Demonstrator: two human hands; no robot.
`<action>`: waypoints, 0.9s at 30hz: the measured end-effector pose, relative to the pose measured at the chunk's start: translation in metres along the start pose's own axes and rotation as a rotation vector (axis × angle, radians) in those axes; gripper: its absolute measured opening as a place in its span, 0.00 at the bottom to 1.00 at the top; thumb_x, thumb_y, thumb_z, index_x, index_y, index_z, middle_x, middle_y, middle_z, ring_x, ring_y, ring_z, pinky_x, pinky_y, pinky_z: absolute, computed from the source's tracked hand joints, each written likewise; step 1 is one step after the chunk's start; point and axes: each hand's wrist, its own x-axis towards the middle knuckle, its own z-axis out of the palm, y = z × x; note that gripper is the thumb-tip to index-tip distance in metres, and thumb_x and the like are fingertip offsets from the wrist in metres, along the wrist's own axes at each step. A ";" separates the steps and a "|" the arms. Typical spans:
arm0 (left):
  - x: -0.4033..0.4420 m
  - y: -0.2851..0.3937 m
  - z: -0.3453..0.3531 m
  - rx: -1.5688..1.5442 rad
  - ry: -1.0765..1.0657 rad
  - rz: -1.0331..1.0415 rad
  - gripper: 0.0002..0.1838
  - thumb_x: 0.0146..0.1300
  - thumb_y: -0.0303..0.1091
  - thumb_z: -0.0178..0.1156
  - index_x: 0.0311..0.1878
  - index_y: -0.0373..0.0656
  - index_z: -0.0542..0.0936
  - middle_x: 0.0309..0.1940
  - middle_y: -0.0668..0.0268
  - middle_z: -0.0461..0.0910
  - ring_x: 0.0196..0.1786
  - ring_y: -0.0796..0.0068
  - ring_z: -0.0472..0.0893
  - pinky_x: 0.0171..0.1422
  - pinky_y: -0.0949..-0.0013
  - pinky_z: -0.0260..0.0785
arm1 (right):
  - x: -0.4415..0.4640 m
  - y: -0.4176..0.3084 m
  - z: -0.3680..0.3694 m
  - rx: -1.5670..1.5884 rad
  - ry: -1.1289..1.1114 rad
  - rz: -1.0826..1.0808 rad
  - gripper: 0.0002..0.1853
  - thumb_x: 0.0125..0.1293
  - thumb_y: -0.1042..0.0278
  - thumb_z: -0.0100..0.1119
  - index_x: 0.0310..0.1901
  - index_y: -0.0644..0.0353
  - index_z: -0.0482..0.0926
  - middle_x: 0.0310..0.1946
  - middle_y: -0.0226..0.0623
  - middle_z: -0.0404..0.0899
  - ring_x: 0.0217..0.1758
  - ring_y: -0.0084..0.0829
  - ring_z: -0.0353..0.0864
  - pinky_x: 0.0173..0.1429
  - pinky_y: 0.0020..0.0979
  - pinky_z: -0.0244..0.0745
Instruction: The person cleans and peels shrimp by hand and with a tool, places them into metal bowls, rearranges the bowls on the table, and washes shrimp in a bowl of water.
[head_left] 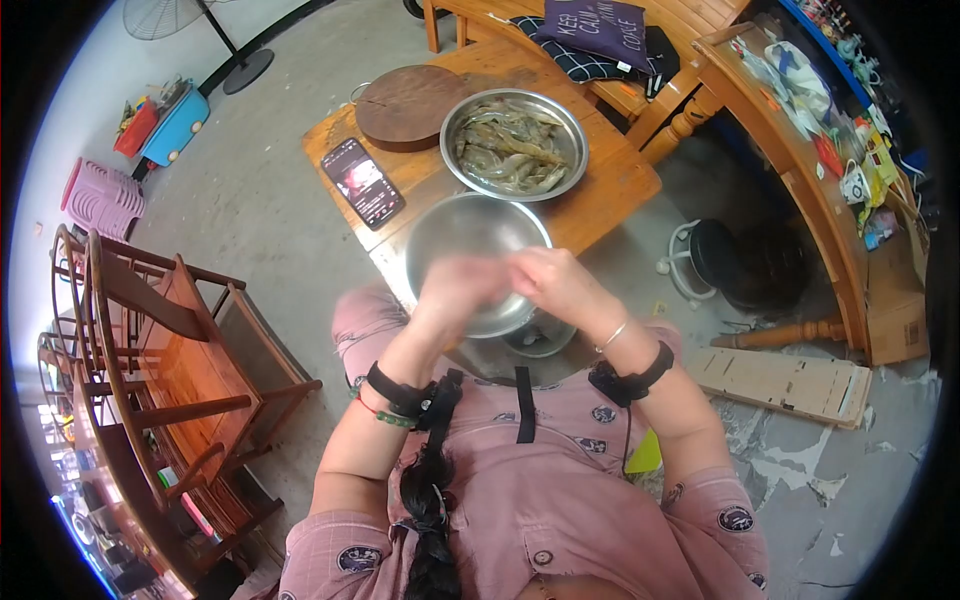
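Both my hands meet over an empty-looking steel bowl (480, 215) at the near end of the wooden table. My left hand (458, 288) is smeared by motion, so its fingers cannot be made out. Beside it, my right hand (562, 286) is closed, its fingertips pressed together close to the left one. Whatever lies between the fingers is too small or hidden. Just beyond, a second steel bowl (583, 160) is full of raw grey-green shrimp (512, 147). Below my right hand, part of another metal container (540, 338) shows under the table's edge.
A phone (362, 183) with a lit screen and a round wooden chopping board (412, 105) lie on the wooden table (610, 200). Wooden chairs (190, 370) stand at left, a black-seated stool (712, 252) at right. Flat cardboard (785, 385) lies on the floor.
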 end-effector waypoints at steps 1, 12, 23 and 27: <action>-0.001 -0.001 0.001 -0.002 -0.012 0.005 0.07 0.60 0.19 0.64 0.42 0.29 0.81 0.32 0.62 0.84 0.33 0.78 0.82 0.40 0.78 0.75 | 0.000 0.001 0.000 -0.006 -0.005 -0.001 0.08 0.62 0.73 0.60 0.40 0.67 0.78 0.28 0.48 0.79 0.32 0.47 0.81 0.36 0.40 0.77; -0.011 0.016 0.008 0.069 -0.036 0.080 0.09 0.60 0.18 0.63 0.45 0.28 0.79 0.33 0.62 0.84 0.32 0.79 0.81 0.39 0.79 0.74 | -0.001 0.001 -0.001 0.769 -0.003 0.597 0.07 0.68 0.78 0.55 0.43 0.72 0.78 0.30 0.35 0.82 0.31 0.25 0.86 0.34 0.24 0.82; -0.008 0.006 0.006 0.345 0.032 0.284 0.12 0.59 0.20 0.65 0.46 0.30 0.80 0.34 0.66 0.83 0.35 0.84 0.80 0.40 0.81 0.74 | -0.005 0.012 -0.009 1.022 -0.056 0.713 0.08 0.70 0.76 0.54 0.47 0.69 0.77 0.32 0.35 0.81 0.32 0.25 0.84 0.36 0.22 0.80; -0.001 -0.003 0.003 0.382 0.030 0.396 0.11 0.59 0.19 0.64 0.46 0.31 0.80 0.35 0.67 0.83 0.35 0.86 0.79 0.40 0.83 0.73 | -0.006 0.014 -0.012 1.169 -0.070 0.750 0.09 0.70 0.74 0.56 0.48 0.67 0.77 0.33 0.35 0.81 0.30 0.22 0.82 0.35 0.21 0.79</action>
